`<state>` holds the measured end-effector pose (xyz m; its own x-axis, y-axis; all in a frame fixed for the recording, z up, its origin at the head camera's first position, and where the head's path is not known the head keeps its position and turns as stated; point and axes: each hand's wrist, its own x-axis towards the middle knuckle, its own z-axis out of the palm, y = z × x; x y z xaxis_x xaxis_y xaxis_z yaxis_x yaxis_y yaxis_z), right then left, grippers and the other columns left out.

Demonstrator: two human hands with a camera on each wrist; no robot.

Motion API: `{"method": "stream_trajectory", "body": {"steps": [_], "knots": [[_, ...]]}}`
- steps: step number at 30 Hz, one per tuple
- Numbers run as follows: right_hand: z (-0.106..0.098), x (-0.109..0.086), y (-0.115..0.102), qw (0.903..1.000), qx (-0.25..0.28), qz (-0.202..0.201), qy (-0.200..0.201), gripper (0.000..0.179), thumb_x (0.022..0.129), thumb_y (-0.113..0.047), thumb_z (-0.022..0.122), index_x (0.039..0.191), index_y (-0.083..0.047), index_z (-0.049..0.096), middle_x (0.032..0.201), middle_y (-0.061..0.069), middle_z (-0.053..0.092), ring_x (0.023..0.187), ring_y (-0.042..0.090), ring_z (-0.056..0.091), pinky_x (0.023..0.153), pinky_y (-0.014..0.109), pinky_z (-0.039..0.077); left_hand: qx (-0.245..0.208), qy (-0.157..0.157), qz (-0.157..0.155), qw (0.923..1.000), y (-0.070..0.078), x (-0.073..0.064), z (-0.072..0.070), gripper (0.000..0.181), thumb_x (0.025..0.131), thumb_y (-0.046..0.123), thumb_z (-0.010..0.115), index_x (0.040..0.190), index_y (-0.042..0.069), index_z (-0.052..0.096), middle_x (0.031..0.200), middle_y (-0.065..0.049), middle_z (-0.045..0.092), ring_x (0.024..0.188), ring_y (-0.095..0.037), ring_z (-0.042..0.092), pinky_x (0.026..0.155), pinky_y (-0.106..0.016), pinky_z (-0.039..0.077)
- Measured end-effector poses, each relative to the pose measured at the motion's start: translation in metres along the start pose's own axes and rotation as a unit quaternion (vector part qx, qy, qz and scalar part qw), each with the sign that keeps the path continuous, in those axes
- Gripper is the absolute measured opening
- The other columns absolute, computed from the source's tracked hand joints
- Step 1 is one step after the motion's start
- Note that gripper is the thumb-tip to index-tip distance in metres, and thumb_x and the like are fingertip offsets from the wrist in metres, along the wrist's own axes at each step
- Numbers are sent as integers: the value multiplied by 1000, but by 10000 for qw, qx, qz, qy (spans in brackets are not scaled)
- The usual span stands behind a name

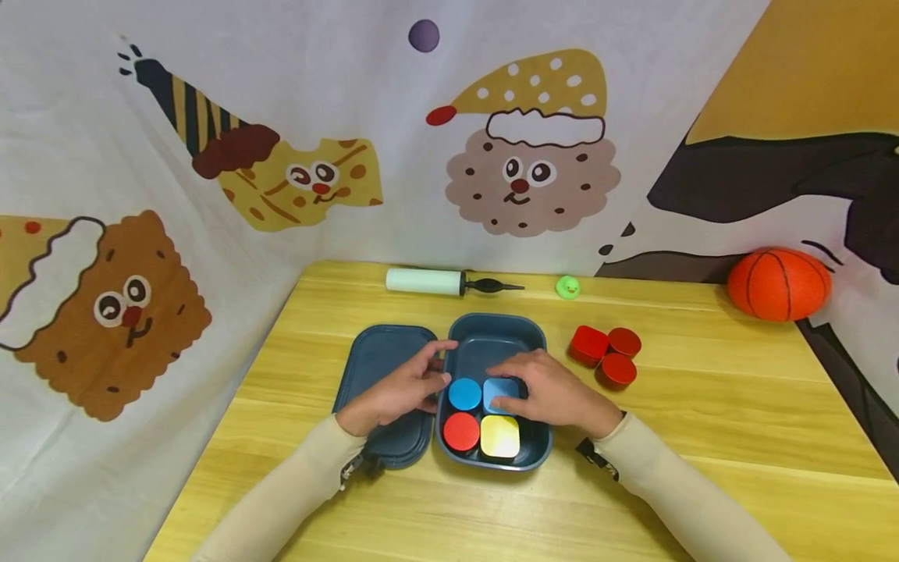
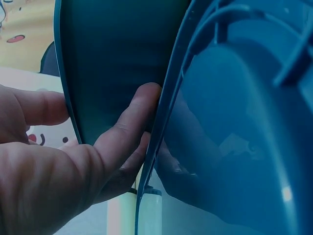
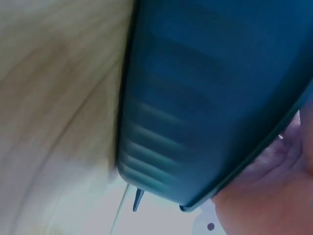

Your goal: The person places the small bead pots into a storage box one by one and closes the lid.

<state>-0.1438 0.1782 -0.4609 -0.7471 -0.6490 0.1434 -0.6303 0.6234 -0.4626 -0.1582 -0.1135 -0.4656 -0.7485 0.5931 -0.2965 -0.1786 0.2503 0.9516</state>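
Beige sleeves (image 1: 288, 480), hands (image 1: 400, 386) (image 1: 551, 390) at a dark blue box (image 1: 492, 329)

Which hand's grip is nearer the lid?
Left. The left grip is over the lid; the right grip is at the blue square in the box.

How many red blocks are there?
4. One round red block is in the dark blue rectangular box; one squarish red block and two round red blocks stand on the yellow wood-grain table, right of the box. The right hand may hide more.
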Motion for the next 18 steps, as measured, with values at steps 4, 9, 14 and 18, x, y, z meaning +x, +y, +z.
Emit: {"method": "stream_trajectory", "body": {"steps": [4, 9, 14, 18], "knots": [[-8, -2, 2, 9993, 301, -42, 237, 45, 95, -35, 81, 130, -8, 75, 124, 4, 78, 109, 18, 73, 96, 44, 61, 46, 29, -5, 10000, 0, 0, 1, 60, 113, 16, 47, 168, 24, 23, 141, -24, 41, 109, -27, 57, 81, -42, 61], [-21, -8, 7, 9957, 633, 271, 612, 43, 92, -28, 85, 129, -9, 75, 123, 8, 77, 107, 25, 74, 92, 49, 62, 41, 56, -16, 10000, 0, 1, 2, 60, 113, 16, 47, 168, 26, 24, 140, -22, 42, 110, -27, 58, 81, -42, 61], [-36, -18, 18, 9907, 657, 604, 1031, 40, 92, -25, 85, 129, -15, 75, 125, 6, 76, 107, 30, 73, 87, 48, 63, 28, 29, -15, 10000, 0, 0, 2, 61, 114, 15, 47, 168, 26, 23, 142, -23, 40, 110, -27, 57, 81, -42, 61], [-49, -27, 28, 9870, 509, 662, 1375, 38, 92, -22, 85, 127, -13, 76, 125, 7, 76, 105, 30, 73, 83, 45, 63, 1, 30, -37, 10000, 0, -1, 1, 61, 113, 16, 47, 168, 27, 24, 145, -24, 39, 112, -28, 57, 83, -43, 62]]}}
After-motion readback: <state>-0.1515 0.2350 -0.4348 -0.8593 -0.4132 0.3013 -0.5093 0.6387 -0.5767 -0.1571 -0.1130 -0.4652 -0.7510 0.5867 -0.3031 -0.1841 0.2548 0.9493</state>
